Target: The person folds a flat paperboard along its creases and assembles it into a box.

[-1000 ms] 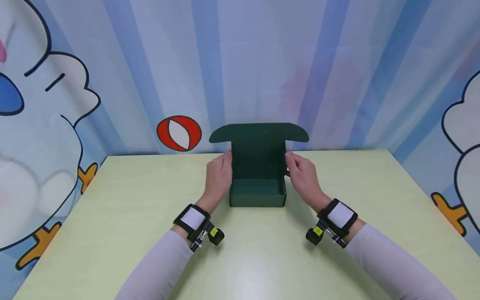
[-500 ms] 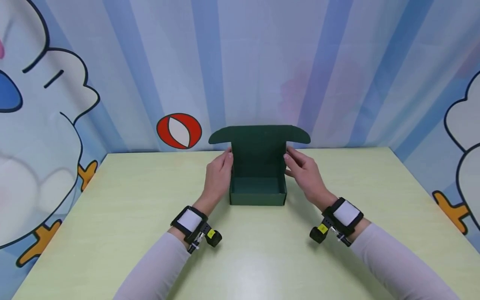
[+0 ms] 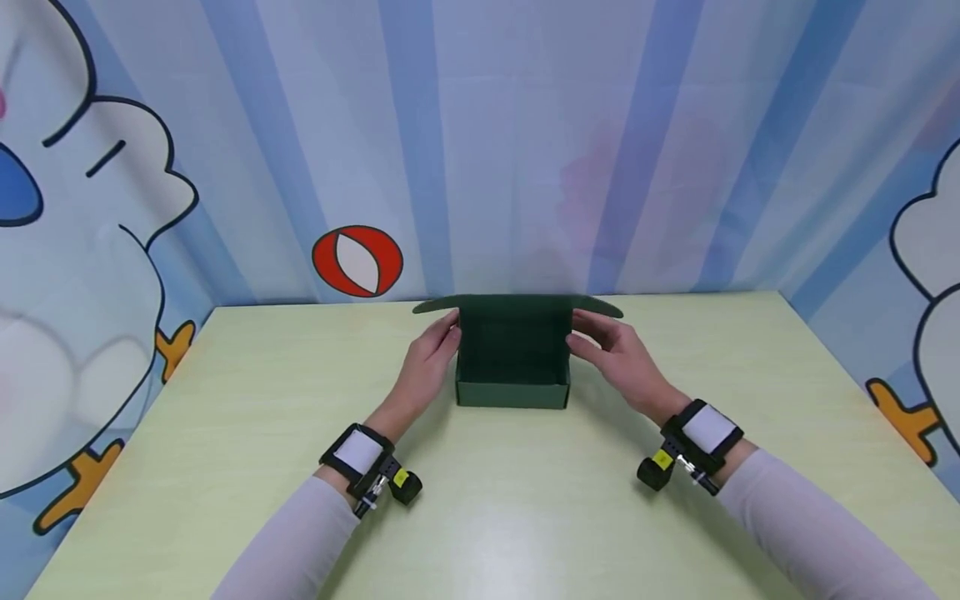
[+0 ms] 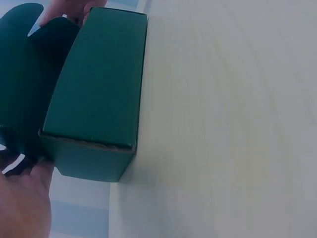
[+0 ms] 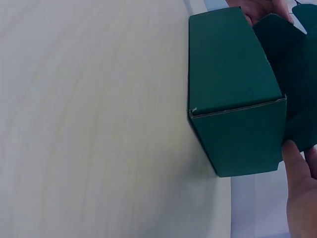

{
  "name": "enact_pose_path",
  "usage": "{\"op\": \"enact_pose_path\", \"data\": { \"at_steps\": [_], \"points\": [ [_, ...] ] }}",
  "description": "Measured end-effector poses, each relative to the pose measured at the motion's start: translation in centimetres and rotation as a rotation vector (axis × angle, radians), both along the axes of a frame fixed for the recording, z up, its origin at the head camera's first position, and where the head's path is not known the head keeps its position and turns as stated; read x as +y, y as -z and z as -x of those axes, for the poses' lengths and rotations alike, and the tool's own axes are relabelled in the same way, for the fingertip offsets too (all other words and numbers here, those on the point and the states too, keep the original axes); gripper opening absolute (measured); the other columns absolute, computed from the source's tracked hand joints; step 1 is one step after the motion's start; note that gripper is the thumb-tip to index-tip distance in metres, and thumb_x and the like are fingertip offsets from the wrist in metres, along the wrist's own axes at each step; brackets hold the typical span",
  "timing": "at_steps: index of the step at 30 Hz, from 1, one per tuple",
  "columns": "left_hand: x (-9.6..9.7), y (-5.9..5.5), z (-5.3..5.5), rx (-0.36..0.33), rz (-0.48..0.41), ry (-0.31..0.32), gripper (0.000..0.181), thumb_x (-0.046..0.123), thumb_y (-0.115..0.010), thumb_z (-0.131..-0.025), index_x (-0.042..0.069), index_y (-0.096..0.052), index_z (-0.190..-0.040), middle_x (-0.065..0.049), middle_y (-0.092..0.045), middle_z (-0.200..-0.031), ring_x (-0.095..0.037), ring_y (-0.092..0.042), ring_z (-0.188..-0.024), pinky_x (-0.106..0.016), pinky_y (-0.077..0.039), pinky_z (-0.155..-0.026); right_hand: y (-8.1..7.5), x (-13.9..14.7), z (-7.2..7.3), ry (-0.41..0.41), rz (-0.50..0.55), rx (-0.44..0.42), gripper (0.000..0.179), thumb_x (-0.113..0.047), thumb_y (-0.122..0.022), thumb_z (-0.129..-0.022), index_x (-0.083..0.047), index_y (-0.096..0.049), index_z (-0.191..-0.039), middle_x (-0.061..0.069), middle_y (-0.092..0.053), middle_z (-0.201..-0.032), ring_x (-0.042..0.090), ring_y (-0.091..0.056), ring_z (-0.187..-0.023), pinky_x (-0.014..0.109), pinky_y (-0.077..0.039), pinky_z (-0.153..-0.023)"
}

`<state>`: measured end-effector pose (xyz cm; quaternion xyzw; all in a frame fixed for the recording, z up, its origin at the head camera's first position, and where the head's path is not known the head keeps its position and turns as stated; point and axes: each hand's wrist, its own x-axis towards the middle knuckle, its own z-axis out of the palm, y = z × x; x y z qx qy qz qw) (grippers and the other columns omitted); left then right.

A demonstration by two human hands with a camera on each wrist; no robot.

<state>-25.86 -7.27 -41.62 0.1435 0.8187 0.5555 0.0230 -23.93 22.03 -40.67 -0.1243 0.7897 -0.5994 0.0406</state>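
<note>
A dark green cardboard mailer box [image 3: 513, 396] stands on the table, its open front toward me. Its lid [image 3: 517, 306] is up at the back, with a rounded ear jutting out on each side. My left hand [image 3: 420, 367] grips the left side of the lid, thumb in front and fingers behind. On the right side, my right hand [image 3: 626, 360] holds it the same way, thumb tip at the box's edge. In the left wrist view the front wall [image 4: 99, 79] shows with a side flap behind it. The right wrist view shows the box's side wall [image 5: 242, 139]. Fingers behind the lid are partly hidden.
The pale wooden table [image 3: 495, 508] ends just behind the box at a blue striped curtain [image 3: 517, 150]. Printed on the curtain are a red and white ball [image 3: 357, 261] and white cartoon figures. A camera is strapped to each wrist.
The lid has come down, its top edge now much lower in the head view and its ears look thinner. Both hands have lowered slightly, and the wrists have swung outward.
</note>
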Motion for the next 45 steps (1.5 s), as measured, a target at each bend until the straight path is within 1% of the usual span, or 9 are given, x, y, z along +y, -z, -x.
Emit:
{"op": "enact_pose_path", "data": {
  "at_steps": [11,17,21,25,30,35,38,41,45],
  "points": [
    [-1.7,1.1,-0.8,0.146,0.012,0.223,0.05,0.008,-0.049,-0.103,0.012,-0.04,-0.152,-0.006,-0.037,-0.16,-0.028,-0.037,-0.147,-0.044,-0.04,-0.113,0.9,1.9,-0.3,-0.133,-0.015,0.065,0.051,-0.012,-0.066,-0.094,-0.017,-0.054,-0.143,0.003,-0.047,-0.153,0.008,-0.049,-0.137,0.027,-0.047,-0.107],
    [-2.7,1.2,-0.6,0.223,0.104,0.319,0.064,-0.007,-0.059,-0.093,0.01,-0.04,-0.152,-0.01,-0.035,-0.16,-0.031,-0.033,-0.149,-0.043,-0.045,-0.108,1.3,2.5,-0.2,-0.179,-0.071,0.137,0.057,0.001,-0.071,-0.087,-0.014,-0.057,-0.139,0.006,-0.046,-0.154,0.013,-0.044,-0.142,0.03,-0.045,-0.11],
    [-3.5,1.4,-0.2,0.251,0.192,0.366,0.077,-0.02,-0.059,-0.085,0.013,-0.041,-0.151,-0.007,-0.034,-0.162,-0.029,-0.03,-0.15,-0.026,-0.059,-0.083,1.6,2.8,0.1,-0.231,-0.1,0.209,0.049,0.0,-0.066,-0.091,-0.007,-0.057,-0.138,0.013,-0.045,-0.154,0.0,-0.045,-0.138,0.032,-0.043,-0.112],
    [-4.0,1.4,0.0,0.213,0.258,0.392,0.09,-0.03,-0.053,-0.077,0.019,-0.041,-0.152,-0.004,-0.031,-0.163,-0.028,-0.028,-0.152,-0.022,-0.052,-0.06,1.6,3.1,0.1,-0.258,-0.145,0.235,0.044,-0.005,-0.065,-0.093,-0.006,-0.058,-0.137,0.015,-0.045,-0.154,-0.002,-0.042,-0.139,0.044,-0.041,-0.112],
    [-4.1,1.1,0.1,0.155,0.243,0.435,0.093,-0.033,-0.052,-0.074,0.017,-0.041,-0.152,-0.004,-0.028,-0.164,-0.029,-0.027,-0.151,-0.043,-0.052,-0.101,1.3,3.5,0.1,-0.291,-0.22,0.227,0.052,0.0,-0.067,-0.09,-0.008,-0.056,-0.14,0.014,-0.042,-0.156,0.004,-0.041,-0.143,0.051,-0.042,-0.111],
    [-4.1,0.7,0.3,0.109,0.246,0.471,0.096,-0.037,-0.043,-0.071,0.014,-0.041,-0.152,-0.005,-0.026,-0.165,-0.029,-0.025,-0.152,-0.047,-0.045,-0.107,0.8,4.0,-0.3,-0.319,-0.396,0.263,0.088,0.033,-0.041,-0.071,-0.014,-0.052,-0.144,0.01,-0.04,-0.158,0.026,-0.039,-0.145,0.048,-0.047,-0.106],
    [-4.1,0.5,0.5,0.115,0.295,0.49,0.096,-0.037,-0.044,-0.07,0.014,-0.04,-0.152,-0.005,-0.024,-0.165,-0.029,-0.025,-0.152,-0.047,-0.045,-0.107,0.5,4.2,-0.5,-0.341,-0.516,0.314,0.103,0.038,-0.038,-0.06,-0.017,-0.05,-0.146,0.009,-0.039,-0.158,0.033,-0.038,-0.145,0.031,-0.058,-0.079],
    [-4.2,0.4,0.6,0.119,0.351,0.505,0.098,-0.037,-0.044,-0.07,0.015,-0.038,-0.153,-0.003,-0.019,-0.167,-0.03,-0.024,-0.152,-0.047,-0.045,-0.107,0.2,4.2,-0.6,-0.362,-0.611,0.341,0.104,0.038,-0.046,-0.06,-0.019,-0.047,-0.148,0.008,-0.037,-0.16,0.035,-0.037,-0.145,0.023,-0.039,-0.051],
    [-4.3,0.4,0.6,0.117,0.401,0.509,0.099,-0.036,-0.041,-0.07,0.017,-0.038,-0.153,-0.002,-0.015,-0.168,-0.031,-0.024,-0.152,-0.045,-0.046,-0.106,0.0,4.1,-0.8,-0.383,-0.689,0.343,0.104,0.035,-0.052,-0.061,-0.02,-0.045,-0.149,0.007,-0.035,-0.161,0.034,-0.037,-0.145,0.02,-0.026,-0.045]
  ]
}}
